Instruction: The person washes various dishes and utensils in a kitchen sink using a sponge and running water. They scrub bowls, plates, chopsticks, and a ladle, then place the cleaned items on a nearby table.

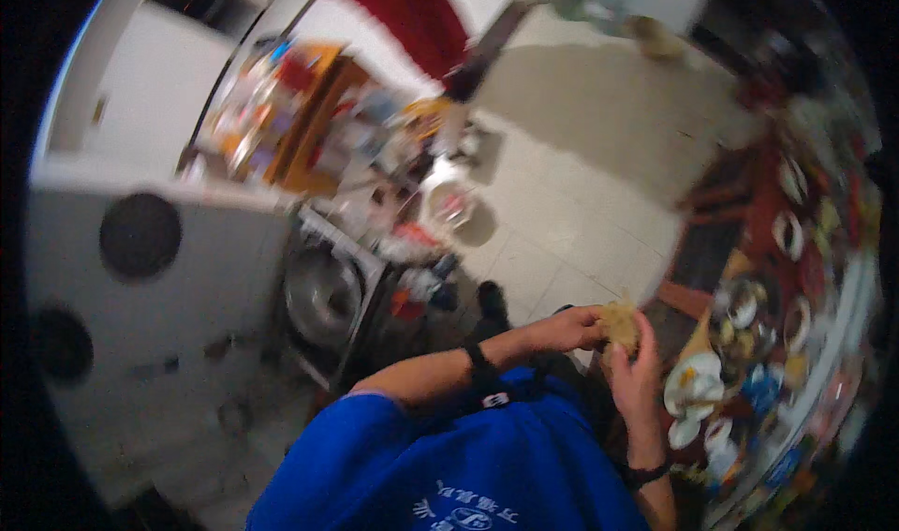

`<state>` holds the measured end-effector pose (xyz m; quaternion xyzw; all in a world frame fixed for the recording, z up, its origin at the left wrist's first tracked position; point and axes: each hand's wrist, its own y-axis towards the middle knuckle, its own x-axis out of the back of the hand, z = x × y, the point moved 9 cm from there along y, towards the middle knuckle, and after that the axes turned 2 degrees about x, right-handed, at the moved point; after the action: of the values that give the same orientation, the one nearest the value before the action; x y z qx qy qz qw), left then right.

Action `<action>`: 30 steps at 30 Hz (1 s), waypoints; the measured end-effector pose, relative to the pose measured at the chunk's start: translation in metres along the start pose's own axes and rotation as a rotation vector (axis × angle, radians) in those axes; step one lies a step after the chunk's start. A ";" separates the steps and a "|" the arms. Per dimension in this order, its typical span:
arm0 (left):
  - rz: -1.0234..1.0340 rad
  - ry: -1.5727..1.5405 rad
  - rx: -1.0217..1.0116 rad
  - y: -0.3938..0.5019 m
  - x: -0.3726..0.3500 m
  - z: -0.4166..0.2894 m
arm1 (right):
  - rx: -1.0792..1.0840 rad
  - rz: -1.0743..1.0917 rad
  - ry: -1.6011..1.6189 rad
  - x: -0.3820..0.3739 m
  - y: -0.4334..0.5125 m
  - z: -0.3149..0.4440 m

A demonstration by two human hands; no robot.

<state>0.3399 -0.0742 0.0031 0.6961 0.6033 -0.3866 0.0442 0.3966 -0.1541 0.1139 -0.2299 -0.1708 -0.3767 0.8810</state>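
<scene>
Both hands hold one tan, rough-edged lump (619, 327) in front of my body, right of the middle of the view; blur hides what it is. My left hand (579, 327) grips its left side, fingers curled. My right hand (635, 362) closes on its right side, with the thumb across the front and the fingers behind. Just to the right, a white plate (692, 383) with food scraps and a utensil lies on a crowded reddish-brown table.
Bowls, a metal pot (744, 303) and a blue item (762, 387) crowd the table at right. At left stand a washing machine (326, 296), a white bin (449, 204) and cluttered wooden shelves (309, 116). A red curtain-like cloth (407, 18) hangs beyond the tiled floor (562, 201).
</scene>
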 end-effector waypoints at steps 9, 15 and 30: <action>-0.311 -0.176 -0.178 -0.173 0.131 0.012 | 0.000 0.364 -0.164 -0.174 0.023 0.070; -0.534 -0.230 -0.235 -0.259 0.202 0.017 | 0.320 0.491 -0.302 -0.278 0.040 0.134; -1.136 0.079 -0.389 -0.440 0.317 0.027 | 0.041 0.731 -0.193 -0.388 0.040 0.163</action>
<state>-0.0662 0.2850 -0.0249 0.2580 0.9416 -0.2061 -0.0652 0.1503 0.1845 0.0546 -0.2925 -0.1672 -0.0106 0.9415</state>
